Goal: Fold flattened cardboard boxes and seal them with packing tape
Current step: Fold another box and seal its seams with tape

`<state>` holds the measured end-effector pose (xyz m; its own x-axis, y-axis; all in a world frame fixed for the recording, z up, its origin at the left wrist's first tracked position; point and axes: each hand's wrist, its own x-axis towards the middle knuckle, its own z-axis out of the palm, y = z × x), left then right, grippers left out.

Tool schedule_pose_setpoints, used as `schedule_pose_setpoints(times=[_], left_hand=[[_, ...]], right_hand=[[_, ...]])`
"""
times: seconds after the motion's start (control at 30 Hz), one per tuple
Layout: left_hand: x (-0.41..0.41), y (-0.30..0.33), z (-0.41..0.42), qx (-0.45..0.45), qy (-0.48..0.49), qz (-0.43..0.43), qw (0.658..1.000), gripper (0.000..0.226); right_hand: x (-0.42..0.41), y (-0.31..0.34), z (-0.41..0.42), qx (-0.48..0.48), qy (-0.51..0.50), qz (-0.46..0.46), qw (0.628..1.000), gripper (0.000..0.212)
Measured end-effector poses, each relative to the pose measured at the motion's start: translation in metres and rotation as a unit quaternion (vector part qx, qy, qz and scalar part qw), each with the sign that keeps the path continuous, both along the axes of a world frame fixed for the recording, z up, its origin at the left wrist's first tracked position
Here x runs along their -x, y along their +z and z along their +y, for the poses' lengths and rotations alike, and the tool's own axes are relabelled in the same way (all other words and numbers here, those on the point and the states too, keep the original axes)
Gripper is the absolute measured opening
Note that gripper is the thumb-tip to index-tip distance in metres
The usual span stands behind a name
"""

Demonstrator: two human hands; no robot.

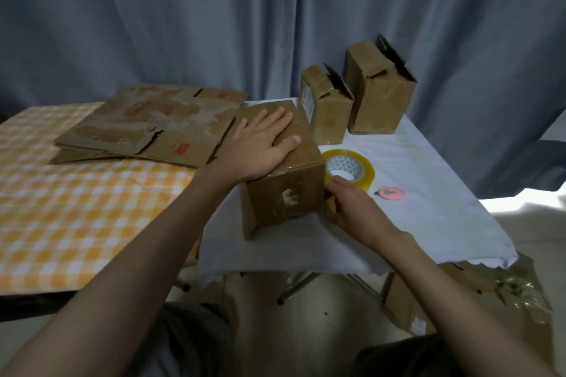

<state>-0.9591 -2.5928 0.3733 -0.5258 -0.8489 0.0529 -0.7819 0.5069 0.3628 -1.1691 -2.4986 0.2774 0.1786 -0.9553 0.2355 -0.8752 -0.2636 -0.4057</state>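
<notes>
Folded cardboard box (281,162) on the white-clothed bench (428,162), centre. Left hand (263,144) lies flat, fingers straight, on the box top. Right hand (352,208) touches the box's right side; its grip cannot be told. Tape roll (349,168) just right; flattened boxes (147,125) far left.

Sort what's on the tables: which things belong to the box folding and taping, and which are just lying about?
Job:
box in hand, under left hand and right hand
tape roll
pink cutter
flattened boxes
two standing boxes

Lying about:
cardboard on floor
</notes>
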Motion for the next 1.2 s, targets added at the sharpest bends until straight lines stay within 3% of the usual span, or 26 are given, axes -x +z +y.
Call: schedule_pose_setpoints(times=[0.1,0.2,0.43,0.63,0.7,0.77,0.83,0.93,1.0,1.1,1.2], left_hand=[[0.002,0.0,-0.004,-0.001,-0.004,0.008,1.0,0.06],[-0.001,-0.001,-0.004,0.019,-0.023,-0.042,0.999,0.062],[0.011,-0.001,-0.003,0.029,-0.017,-0.062,0.997,0.064],[0.005,0.003,-0.003,0.022,-0.025,-0.105,0.994,0.064],[0.004,0.004,-0.003,0.02,-0.025,-0.116,0.993,0.064],[0.003,0.005,-0.003,0.021,-0.024,-0.118,0.992,0.064],[0.003,0.006,-0.004,0.019,-0.025,-0.116,0.993,0.064],[0.002,0.006,-0.003,0.016,-0.024,-0.107,0.994,0.064],[0.001,0.005,-0.003,0.014,-0.022,-0.099,0.995,0.064],[0.0,0.002,-0.004,0.019,-0.024,-0.088,0.996,0.066],[0.001,0.0,-0.005,0.02,-0.025,-0.079,0.996,0.076]], right_hand=[[-0.002,0.005,-0.001,-0.003,0.003,0.023,1.0,0.033],[-0.012,-0.007,0.001,-0.007,0.022,0.052,0.998,0.027],[-0.002,-0.013,-0.006,-0.02,0.022,0.022,0.999,0.023],[0.001,-0.003,-0.011,-0.064,0.084,-0.005,0.994,0.024],[0.009,0.003,-0.015,-0.032,0.024,-0.025,0.999,0.029],[0.021,0.01,-0.024,0.006,-0.092,0.034,0.995,0.048],[0.027,0.018,-0.032,-0.046,-0.127,0.111,0.985,0.06],[0.029,0.023,-0.044,-0.167,-0.091,0.133,0.973,0.063],[0.033,0.026,-0.048,-0.194,-0.104,0.121,0.968,0.057],[0.037,0.03,-0.045,-0.152,-0.128,0.101,0.975,0.042],[0.041,0.034,-0.04,-0.067,-0.188,-0.017,0.98,0.036]])
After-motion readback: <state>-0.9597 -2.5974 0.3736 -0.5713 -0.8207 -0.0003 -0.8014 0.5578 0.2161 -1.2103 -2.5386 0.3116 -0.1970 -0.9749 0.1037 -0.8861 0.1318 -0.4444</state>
